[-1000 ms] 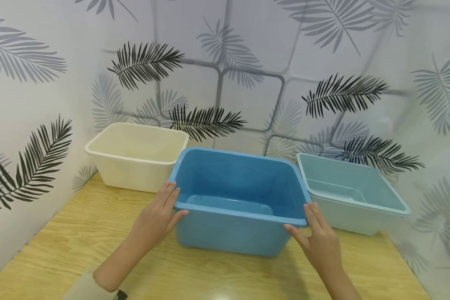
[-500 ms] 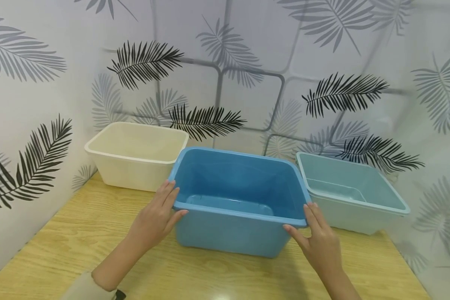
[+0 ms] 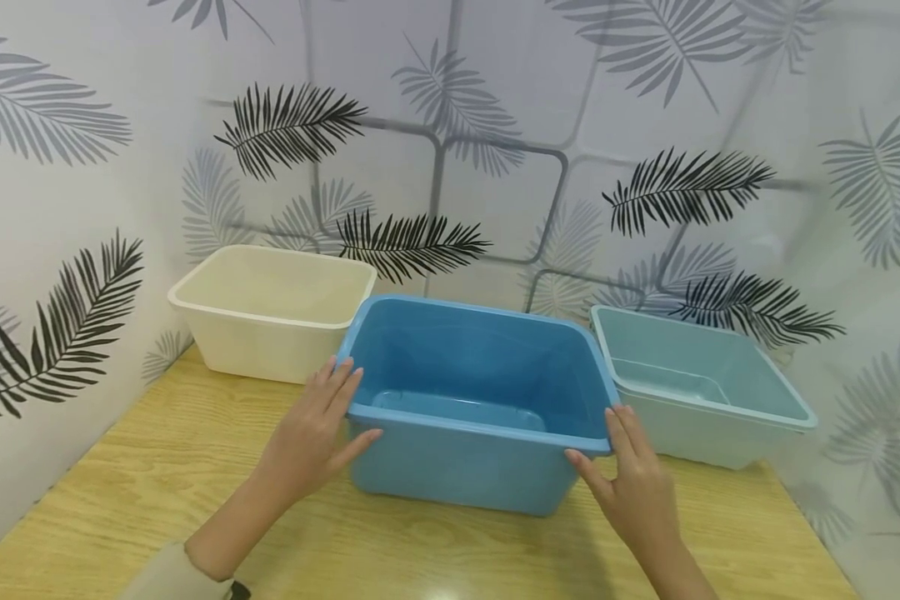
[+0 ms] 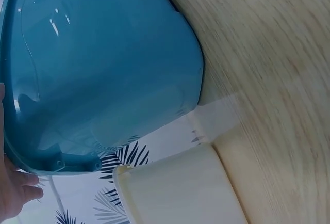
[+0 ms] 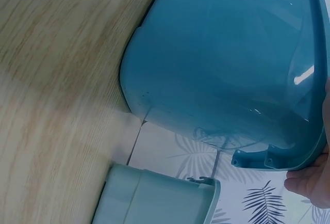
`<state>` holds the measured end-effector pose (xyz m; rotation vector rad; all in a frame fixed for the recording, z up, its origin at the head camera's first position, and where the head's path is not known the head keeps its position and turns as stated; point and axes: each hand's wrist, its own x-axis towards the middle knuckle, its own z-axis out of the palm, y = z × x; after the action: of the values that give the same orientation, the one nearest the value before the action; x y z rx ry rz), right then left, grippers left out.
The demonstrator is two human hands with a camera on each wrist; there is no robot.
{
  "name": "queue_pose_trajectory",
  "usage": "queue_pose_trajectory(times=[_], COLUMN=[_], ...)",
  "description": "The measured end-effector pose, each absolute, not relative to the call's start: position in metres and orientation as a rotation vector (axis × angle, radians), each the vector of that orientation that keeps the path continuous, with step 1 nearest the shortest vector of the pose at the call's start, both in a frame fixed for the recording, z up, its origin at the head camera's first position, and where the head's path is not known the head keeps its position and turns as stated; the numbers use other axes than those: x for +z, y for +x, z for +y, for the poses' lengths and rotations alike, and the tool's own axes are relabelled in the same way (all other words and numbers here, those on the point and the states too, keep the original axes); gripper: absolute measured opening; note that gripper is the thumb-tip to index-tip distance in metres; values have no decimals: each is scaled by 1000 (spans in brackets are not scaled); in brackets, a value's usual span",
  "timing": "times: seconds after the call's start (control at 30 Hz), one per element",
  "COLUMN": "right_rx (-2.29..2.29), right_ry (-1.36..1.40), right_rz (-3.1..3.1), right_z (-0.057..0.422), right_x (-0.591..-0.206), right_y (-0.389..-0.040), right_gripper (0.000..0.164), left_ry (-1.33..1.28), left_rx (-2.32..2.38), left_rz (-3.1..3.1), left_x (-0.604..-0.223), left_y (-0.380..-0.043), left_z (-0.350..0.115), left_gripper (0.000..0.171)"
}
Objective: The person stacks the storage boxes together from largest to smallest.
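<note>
From the head view we see a table (image 3: 150,467) with a pale yellow wood grain running across it, a soft glare near its front edge. We see walls (image 3: 506,200) behind it and to both sides, covered in grey and black leaf prints; on the back one, grey bands trace rounded squares.

The blue tub (image 3: 461,462) stands upright at the middle of the table, its inside facing us. Behind it, we find a cream tub (image 3: 262,346) toward the left wall and a pale aqua tub (image 3: 708,429) toward the right; the wrist views show us a gap between each and the blue one.

We see the left hand (image 3: 307,437) at the front left corner of the blue tub, its fairly straight fingers on the rim and its thumb spread wide along the front. The right hand (image 3: 639,483) rests on the front right corner, fingers extended at the rim, thumb apart on the front side. A beige sleeve (image 3: 176,575) covers the left forearm.
</note>
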<state>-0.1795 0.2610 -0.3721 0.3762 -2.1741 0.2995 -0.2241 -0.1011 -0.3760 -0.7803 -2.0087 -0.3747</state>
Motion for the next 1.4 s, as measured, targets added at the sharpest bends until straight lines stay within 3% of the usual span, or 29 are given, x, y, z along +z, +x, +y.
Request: queue_pose_trajectory(times=[0.4, 0.8, 0.97, 1.4], right_rx=[336, 310, 307, 236], right_ry=[482, 472, 443, 378], right_rz=[-2145, -2167, -2221, -2256], right_z=[268, 298, 315, 360], right_x=[-369, -380, -387, -401], right_y=[-182, -181, -178, -178], right_gripper=[85, 88, 91, 95], left_ry=[-900, -1048, -1088, -1261], left_rx=[-376, -287, -195, -182], left_rz=[-1842, -1870, -1884, -1929], left_x=[-360, -352, -350, -359], left_y=[-224, -219, -213, -194], left_z=[-72, -9, 22, 89], left_gripper=[67, 59, 66, 67])
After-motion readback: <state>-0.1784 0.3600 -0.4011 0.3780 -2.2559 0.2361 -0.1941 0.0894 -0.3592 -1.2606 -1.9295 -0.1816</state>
